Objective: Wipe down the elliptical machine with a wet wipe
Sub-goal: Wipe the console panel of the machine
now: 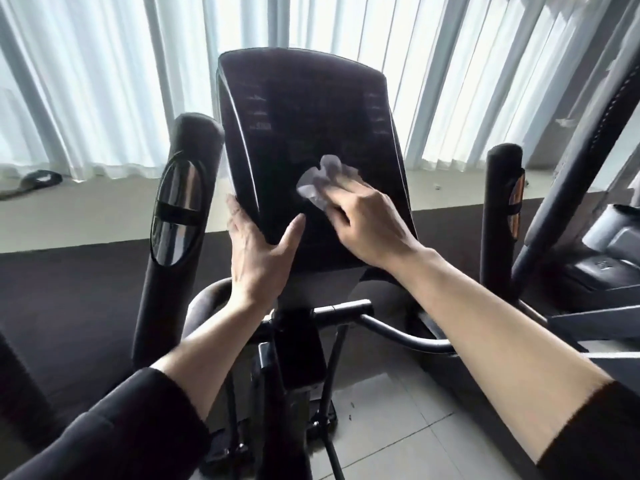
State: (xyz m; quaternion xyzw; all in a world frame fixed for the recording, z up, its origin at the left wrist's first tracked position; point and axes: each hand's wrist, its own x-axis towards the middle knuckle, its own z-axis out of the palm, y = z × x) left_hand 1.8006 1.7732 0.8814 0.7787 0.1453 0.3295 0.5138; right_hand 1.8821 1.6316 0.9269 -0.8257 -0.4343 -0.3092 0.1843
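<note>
The elliptical's black console fills the middle of the head view, tilted up toward me. My right hand presses a crumpled white wet wipe against the lower middle of the console face, its fingers curled over the wipe. My left hand grips the console's lower left edge, thumb on the front face and fingers wrapped behind it. Below the console run the machine's curved fixed handlebars and its centre post.
Two padded moving handles stand either side: the left handle and the right handle. Another exercise machine stands at the right. White curtains hang behind, above a low ledge. Pale floor tiles lie below.
</note>
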